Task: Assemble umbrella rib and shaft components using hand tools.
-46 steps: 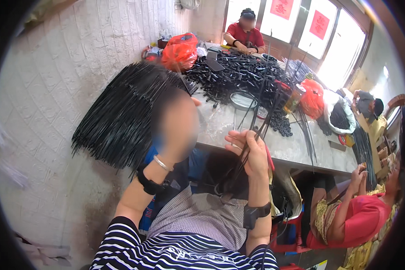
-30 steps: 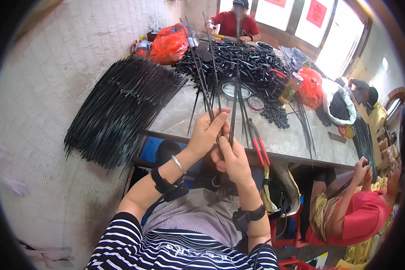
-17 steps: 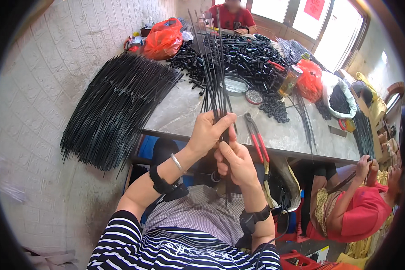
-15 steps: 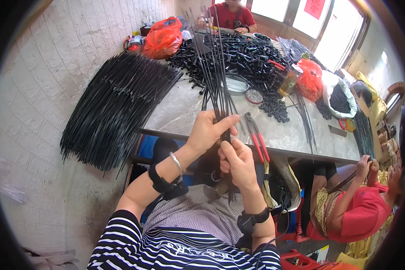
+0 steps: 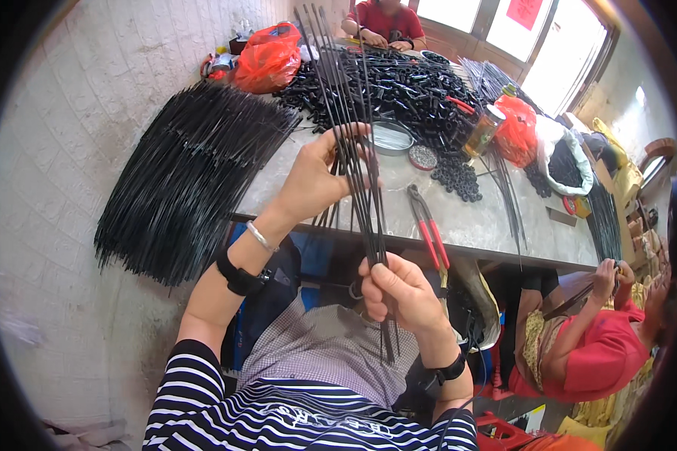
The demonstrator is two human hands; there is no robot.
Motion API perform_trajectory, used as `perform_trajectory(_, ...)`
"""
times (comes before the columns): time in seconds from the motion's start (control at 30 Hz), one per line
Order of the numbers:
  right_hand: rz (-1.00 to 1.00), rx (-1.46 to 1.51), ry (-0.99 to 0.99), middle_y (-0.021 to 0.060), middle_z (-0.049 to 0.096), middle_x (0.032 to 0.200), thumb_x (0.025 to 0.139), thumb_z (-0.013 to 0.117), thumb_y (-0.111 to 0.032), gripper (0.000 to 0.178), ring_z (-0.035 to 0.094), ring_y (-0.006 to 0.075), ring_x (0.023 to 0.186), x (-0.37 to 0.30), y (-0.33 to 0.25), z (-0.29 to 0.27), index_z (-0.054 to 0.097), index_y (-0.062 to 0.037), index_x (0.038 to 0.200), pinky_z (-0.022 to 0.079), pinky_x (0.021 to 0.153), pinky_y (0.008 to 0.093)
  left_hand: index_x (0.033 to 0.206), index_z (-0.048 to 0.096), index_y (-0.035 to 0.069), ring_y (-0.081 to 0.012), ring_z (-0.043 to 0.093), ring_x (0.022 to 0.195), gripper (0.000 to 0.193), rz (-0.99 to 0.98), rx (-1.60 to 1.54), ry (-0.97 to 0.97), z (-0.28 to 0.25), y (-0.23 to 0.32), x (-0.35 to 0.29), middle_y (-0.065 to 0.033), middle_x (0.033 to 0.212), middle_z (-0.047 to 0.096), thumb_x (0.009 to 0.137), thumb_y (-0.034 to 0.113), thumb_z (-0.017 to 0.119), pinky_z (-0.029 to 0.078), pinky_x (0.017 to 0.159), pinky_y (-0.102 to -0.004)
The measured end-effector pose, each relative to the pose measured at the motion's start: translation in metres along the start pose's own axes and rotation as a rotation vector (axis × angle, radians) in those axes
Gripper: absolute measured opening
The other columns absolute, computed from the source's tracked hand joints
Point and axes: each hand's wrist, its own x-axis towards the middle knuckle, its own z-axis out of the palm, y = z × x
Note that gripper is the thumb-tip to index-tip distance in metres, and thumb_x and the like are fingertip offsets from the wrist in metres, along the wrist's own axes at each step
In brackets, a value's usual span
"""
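Observation:
In the head view I hold a bundle of thin black rods [image 5: 368,218] upright in front of me, fanned out at the top. My right hand [image 5: 405,292] pinches the bundle near its lower end, thumb across the front. Higher up, my left hand [image 5: 317,179] curls loosely around the rods, its fingertips reaching behind and between them. The rod ends stick out below my right hand, over my lap. Just right of the bundle, on the table edge, lie red-handled pliers [image 5: 430,229].
A big stack of black rods [image 5: 195,180] overhangs the table's left side. Black tubular parts [image 5: 406,86] are heaped at the back, near a round tin [image 5: 390,138], small black rings [image 5: 457,177] and a jar [image 5: 485,131]. Co-workers in red sit across [image 5: 395,24] and at right [image 5: 605,346].
My left hand has slid up and left along the rods, loosening from its spot beside my right hand. My right hand has dropped lower with the bundle.

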Motion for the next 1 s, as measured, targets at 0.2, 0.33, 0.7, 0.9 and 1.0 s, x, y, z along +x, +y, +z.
perform_trajectory(0.2, -0.096, -0.104, 0.046, 0.0034, 0.054, 0.076, 0.097, 0.054, -0.016, 0.022, 0.053, 0.0105, 0.057, -0.002, -0.008, 0.001, 0.052, 0.0005, 0.111, 0.046, 0.052, 0.0236, 0.106, 0.057, 0.002, -0.0124, 0.062, 0.086, 0.028, 0.324, 0.048, -0.004, 0.009, -0.022, 0.0, -0.0051, 0.097, 0.061, 0.081, -0.001, 0.069, 0.052, 0.081, -0.026)
perform_trajectory(0.33, -0.168, -0.168, 0.118, 0.0055, 0.058, 0.082, 0.098, 0.051, -0.016, 0.027, 0.053, 0.0082, 0.06, 0.001, -0.007, -0.004, 0.051, 0.0021, 0.118, 0.047, 0.053, 0.0224, 0.105, 0.06, 0.0, -0.0134, 0.063, 0.088, 0.018, -0.006, -0.288, -0.137, 0.017, -0.003, -0.002, -0.0079, 0.094, 0.064, 0.088, 0.006, 0.063, 0.052, 0.081, -0.0272)
perform_trajectory(0.7, -0.193, -0.265, 0.146, 0.0024, 0.055, 0.08, 0.099, 0.045, -0.013, 0.022, 0.045, 0.0051, 0.057, -0.003, 0.001, -0.006, 0.054, 0.0033, 0.112, 0.039, 0.05, 0.0202, 0.112, 0.061, -0.001, -0.0108, 0.063, 0.086, 0.024, 0.054, -0.157, -0.26, 0.032, 0.016, -0.006, -0.0063, 0.092, 0.069, 0.091, 0.011, 0.059, 0.05, 0.078, -0.0262)
perform_trajectory(0.9, -0.252, -0.073, 0.056, 0.0031, 0.053, 0.075, 0.098, 0.047, -0.009, 0.02, 0.041, 0.005, 0.057, -0.026, -0.014, -0.007, 0.054, 0.0042, 0.111, 0.033, 0.049, 0.0199, 0.105, 0.063, -0.001, -0.0099, 0.059, 0.087, 0.019, -0.149, -0.151, -0.466, 0.04, -0.005, -0.031, -0.0043, 0.093, 0.066, 0.094, 0.014, 0.058, 0.05, 0.077, -0.0289)
perform_trajectory(1.0, -0.351, -0.194, 0.042, 0.0043, 0.057, 0.077, 0.097, 0.049, -0.008, 0.017, 0.047, 0.0072, 0.06, -0.022, -0.008, -0.014, 0.055, 0.0037, 0.107, 0.038, 0.054, 0.0204, 0.105, 0.061, -0.001, -0.0142, 0.063, 0.08, 0.021, -0.131, -0.066, -0.72, 0.042, -0.012, -0.035, -0.0065, 0.083, 0.067, 0.096, 0.017, 0.055, 0.051, 0.073, -0.0312)
